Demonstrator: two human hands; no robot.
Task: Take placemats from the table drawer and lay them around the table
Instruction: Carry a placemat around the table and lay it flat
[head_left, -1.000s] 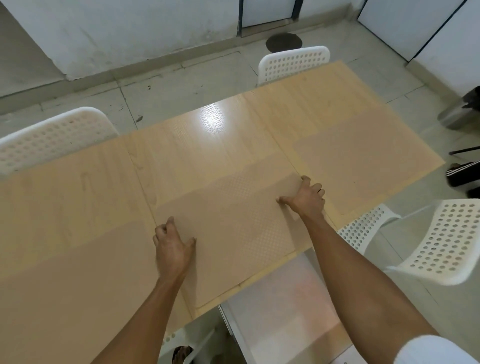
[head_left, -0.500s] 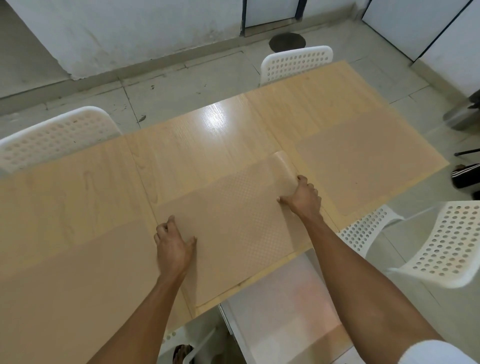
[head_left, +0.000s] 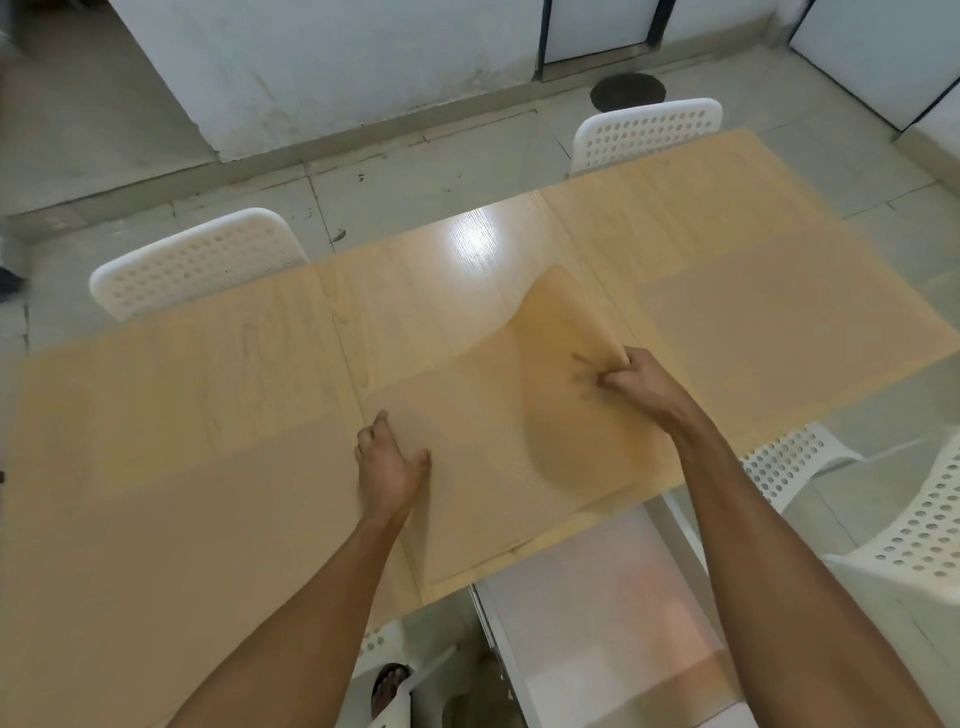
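A stack of tan dotted placemats (head_left: 483, 441) lies on the light wooden table (head_left: 218, 374) at its near edge. My right hand (head_left: 636, 382) pinches the far right corner of the top placemat (head_left: 556, 322) and holds it peeled up and curled. My left hand (head_left: 389, 462) rests flat on the stack's left side, fingers spread, pressing it down. One placemat (head_left: 769, 332) lies flat at the table's right end and another (head_left: 182, 561) at the near left. The white table drawer (head_left: 597, 613) stands pulled out below the table edge.
White perforated chairs stand around the table: one at the far left (head_left: 197, 260), one at the far right (head_left: 644, 130), one at the near right (head_left: 924, 519), with a chair part (head_left: 784, 460) beside the drawer. A sandalled foot (head_left: 387, 686) shows under the table.
My right hand has closed on the top placemat's far right corner and lifted it, so the mat now curls up off the stack. My left hand stays pressed on the stack.
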